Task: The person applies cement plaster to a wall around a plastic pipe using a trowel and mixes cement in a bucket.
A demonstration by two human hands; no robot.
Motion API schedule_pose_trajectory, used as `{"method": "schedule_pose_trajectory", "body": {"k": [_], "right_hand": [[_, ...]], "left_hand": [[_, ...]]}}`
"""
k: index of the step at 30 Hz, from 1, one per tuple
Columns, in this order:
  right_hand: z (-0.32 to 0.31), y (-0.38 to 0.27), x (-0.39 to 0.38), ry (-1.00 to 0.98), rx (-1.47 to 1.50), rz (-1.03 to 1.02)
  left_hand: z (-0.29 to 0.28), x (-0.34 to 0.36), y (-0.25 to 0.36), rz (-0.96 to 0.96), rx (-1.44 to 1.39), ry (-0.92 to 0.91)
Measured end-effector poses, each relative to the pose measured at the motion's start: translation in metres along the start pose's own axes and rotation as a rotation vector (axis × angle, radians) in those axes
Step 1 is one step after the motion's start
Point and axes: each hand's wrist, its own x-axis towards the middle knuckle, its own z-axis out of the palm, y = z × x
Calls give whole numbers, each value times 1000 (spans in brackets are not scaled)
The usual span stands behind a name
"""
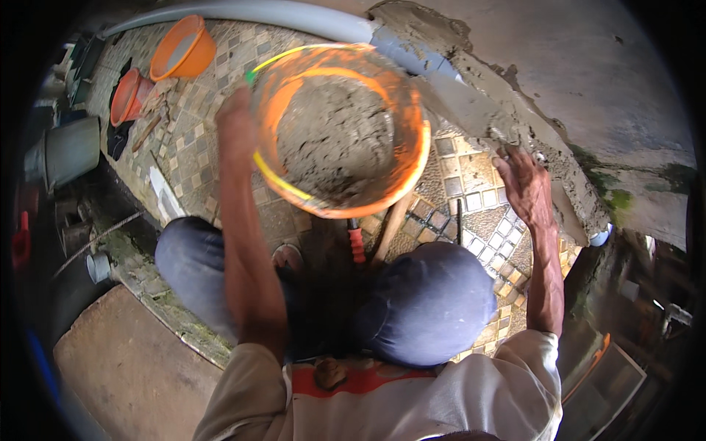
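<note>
An orange bucket (423,158) of wet grey mortar (334,136) is tilted toward me in front of my knees; its edges are blurred. My left hand (237,114) is closed on its left rim, beside the yellow handle (283,180). To the right, my right hand (523,180) has its fingers curled at the mortar band over a grey pipe (419,55). A flat, mortar-coated trowel blade (460,106) appears to extend from those fingers toward the bucket; its grip is hidden.
Beneath the bucket are a red-handled tool (357,242) and a wooden handle (393,224) on the mosaic-tiled floor (478,173). Two smaller orange buckets (195,59) stand at the far left. A grey bucket (70,152) lies left, past the tiled edge. A concrete slab (618,73) borders the pipe.
</note>
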Motion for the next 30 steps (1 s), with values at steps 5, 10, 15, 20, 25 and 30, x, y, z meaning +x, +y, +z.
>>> {"method": "schedule_pose_trajectory", "body": {"k": [5, 10, 15, 20, 25, 30], "right_hand": [[25, -69, 24, -92, -131, -302], [57, -75, 52, -64, -423, -250], [113, -80, 43, -216, -559, -455], [75, -112, 35, -164, -416, -508], [63, -129, 64, -48, -277, -464], [70, -145, 97, 118, -64, -409]], "left_hand": [[37, -36, 69, 47, 224, -70], [55, -42, 81, 139, 158, -187], [44, -37, 71, 211, 113, -234], [25, -18, 64, 81, 139, -131], [3, 41, 11, 30, 350, -81], [-18, 68, -76, -165, 491, -51]]}}
